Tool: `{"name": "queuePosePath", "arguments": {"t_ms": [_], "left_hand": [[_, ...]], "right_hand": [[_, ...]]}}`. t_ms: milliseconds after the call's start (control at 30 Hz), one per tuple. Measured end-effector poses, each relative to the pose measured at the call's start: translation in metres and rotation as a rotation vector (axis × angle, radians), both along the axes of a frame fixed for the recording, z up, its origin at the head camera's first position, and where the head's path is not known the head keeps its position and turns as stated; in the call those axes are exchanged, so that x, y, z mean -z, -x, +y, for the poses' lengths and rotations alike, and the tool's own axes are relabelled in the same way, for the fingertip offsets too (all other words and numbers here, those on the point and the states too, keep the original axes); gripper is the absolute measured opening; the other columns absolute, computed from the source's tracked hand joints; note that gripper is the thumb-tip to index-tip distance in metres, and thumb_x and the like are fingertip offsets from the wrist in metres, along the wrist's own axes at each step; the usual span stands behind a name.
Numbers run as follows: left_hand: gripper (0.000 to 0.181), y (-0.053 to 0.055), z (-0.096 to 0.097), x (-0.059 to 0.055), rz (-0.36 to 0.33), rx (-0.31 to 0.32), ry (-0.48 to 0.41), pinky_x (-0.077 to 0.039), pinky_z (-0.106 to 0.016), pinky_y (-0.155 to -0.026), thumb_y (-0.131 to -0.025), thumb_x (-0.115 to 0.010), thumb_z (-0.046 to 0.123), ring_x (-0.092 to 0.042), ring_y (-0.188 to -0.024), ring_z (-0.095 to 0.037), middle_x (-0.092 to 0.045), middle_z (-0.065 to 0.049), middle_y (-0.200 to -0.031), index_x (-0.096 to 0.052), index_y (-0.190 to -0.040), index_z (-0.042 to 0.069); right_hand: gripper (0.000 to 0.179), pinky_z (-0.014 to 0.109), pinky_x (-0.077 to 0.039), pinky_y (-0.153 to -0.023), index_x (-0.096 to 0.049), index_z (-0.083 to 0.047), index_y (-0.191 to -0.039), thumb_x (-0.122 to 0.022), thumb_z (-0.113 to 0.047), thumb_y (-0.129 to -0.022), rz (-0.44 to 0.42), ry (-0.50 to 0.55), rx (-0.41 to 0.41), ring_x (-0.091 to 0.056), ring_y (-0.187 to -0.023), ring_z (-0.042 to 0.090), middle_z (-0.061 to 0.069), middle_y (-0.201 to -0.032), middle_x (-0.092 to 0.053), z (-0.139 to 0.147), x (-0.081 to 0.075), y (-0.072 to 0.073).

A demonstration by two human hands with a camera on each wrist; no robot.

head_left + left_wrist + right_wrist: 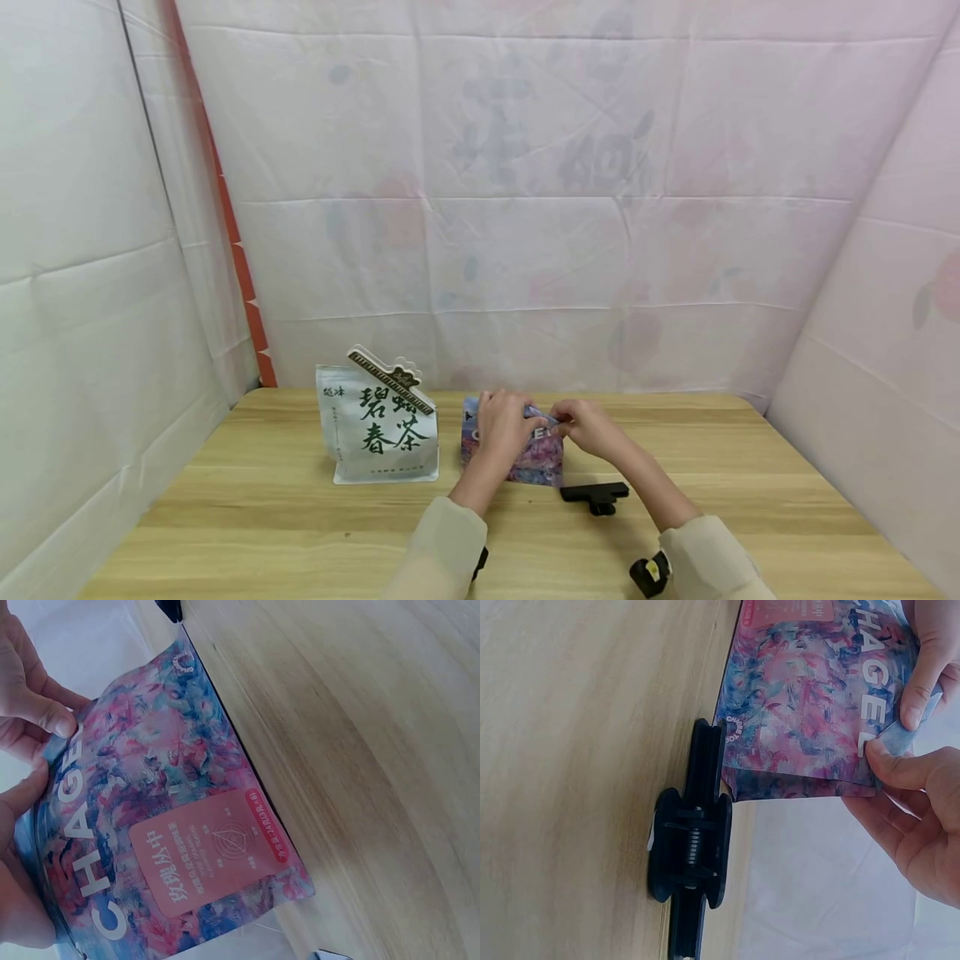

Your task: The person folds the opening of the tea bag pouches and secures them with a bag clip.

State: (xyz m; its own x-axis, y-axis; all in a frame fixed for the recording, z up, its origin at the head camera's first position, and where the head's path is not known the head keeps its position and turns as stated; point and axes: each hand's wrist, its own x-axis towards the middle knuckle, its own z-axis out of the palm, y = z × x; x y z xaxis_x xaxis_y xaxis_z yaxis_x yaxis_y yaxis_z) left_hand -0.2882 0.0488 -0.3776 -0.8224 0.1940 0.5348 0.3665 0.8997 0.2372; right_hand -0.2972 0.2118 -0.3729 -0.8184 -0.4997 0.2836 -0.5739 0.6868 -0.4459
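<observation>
A blue and pink patterned tea pouch (pixel 536 462) stands on the table in front of me, with pale lettering across its front. My left hand (pixel 502 427) holds its top edge, the thumb on the front face in the right wrist view. At the right top corner, my right hand (pixel 926 814) pinches a bluish folded flap between thumb and fingers. The two hands are close together along the upper edge. A black spring clip (pixel 694 832) lies on the table near the pouch's lower right corner, with neither hand touching it. The pouch's back is hidden.
To the left stands a white tea bag (pixel 375 454) with green characters. A wide patterned clip (pixel 392 381) sits slanted across its upper right corner. The wooden table (pixel 255 517) ends at a hanging pale cloth (pixel 540 250) behind, with cloth on both sides too.
</observation>
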Motion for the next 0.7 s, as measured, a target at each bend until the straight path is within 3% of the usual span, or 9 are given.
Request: {"name": "queuePosePath", "arguments": {"t_ms": [300, 700], "left_hand": [[0.026, -0.0016, 0.0041, -0.0023, -0.014, -0.08, 0.022, -0.033, -0.027, -0.067, -0.07, -0.072, 0.049, -0.054, -0.071, -0.01, -0.064, 0.013, -0.074, -0.073, -0.087, 0.028], [0.024, -0.0011, 0.0036, -0.0023, -0.017, -0.075, 0.025, -0.03, -0.027, -0.064, -0.071, -0.071, 0.049, -0.052, -0.068, -0.011, -0.063, 0.013, -0.071, -0.073, -0.082, 0.028]], "right_hand": [[0.012, 0.03, -0.044, -0.056, -0.065, -0.004, -0.085, -0.062, 0.007, -0.082, -0.02, 0.016, -0.008, -0.056, -0.069, 0.016, 0.008, -0.079, -0.061, -0.001, -0.0006, 0.002], [0.008, 0.032, -0.05, -0.065, -0.064, 0.0, -0.09, -0.062, 0.005, -0.083, -0.047, 0.057, -0.011, -0.059, -0.077, 0.02, 0.006, -0.084, -0.06, 0.0019, 0.0027, -0.0004]]}}
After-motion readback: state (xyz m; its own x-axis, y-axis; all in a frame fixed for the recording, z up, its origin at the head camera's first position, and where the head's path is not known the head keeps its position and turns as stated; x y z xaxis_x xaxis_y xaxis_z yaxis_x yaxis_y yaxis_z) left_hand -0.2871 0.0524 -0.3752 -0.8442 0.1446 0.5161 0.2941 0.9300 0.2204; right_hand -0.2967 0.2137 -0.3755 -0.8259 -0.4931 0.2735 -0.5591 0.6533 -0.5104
